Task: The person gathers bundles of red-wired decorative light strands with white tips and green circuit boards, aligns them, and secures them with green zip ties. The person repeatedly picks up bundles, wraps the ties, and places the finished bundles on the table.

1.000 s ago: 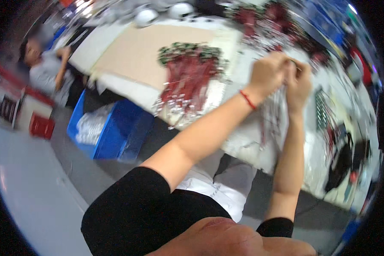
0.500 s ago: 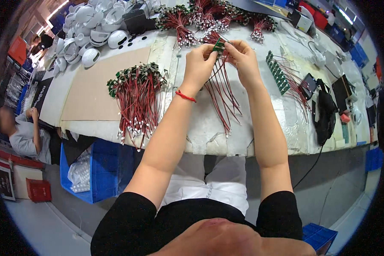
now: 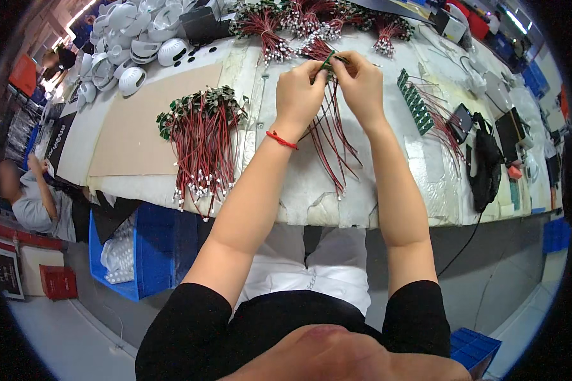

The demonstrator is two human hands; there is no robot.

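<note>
Over the middle of the table, my left hand (image 3: 300,92) and my right hand (image 3: 361,86) pinch a small green circuit board (image 3: 327,61) between them. Red and dark wires (image 3: 329,136) with small white ends hang from it toward me. My fingers hide most of the board. To the left lies a large pile of wired circuit boards (image 3: 203,136), green ends away from me and white connectors near the table edge. Right of my right hand, a strip of joined green boards (image 3: 414,103) rests on the table with red wires running off it.
Bundles of wired boards (image 3: 260,28) lie at the back. White plastic shells (image 3: 133,47) are heaped at the far left, behind a tan board (image 3: 140,130). A black pouch (image 3: 486,165) sits on the right. A blue bin (image 3: 156,254) stands below, near a seated person (image 3: 38,200).
The circuit board between my fingers has tilted and now shows more edge-on. My hands have drawn slightly closer together. The seated person at left has raised a hand a little.
</note>
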